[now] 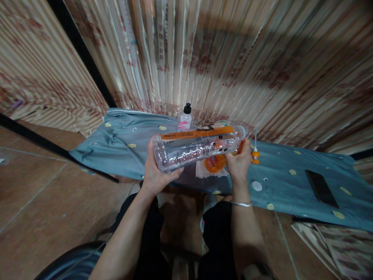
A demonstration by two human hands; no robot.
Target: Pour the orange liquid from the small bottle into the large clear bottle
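I hold a clear plastic tube-shaped container (198, 149) with an orange label strip sideways in front of me. My left hand (155, 173) grips its left end from below. My right hand (239, 161) grips its right end, with a silver bangle on that wrist. Inside the tube are small parts I cannot make out. Behind the tube, on the blue-grey cloth (125, 142), lie an orange round item on white wrapping (214, 165) and a small orange-and-white piece (255, 154).
A small clear bottle with a black cap (185, 116) stands at the cloth's far edge. A white round cap (257, 186) and a black phone (322, 188) lie on the cloth to the right. Striped curtains hang behind. Brown tiled floor lies at the left.
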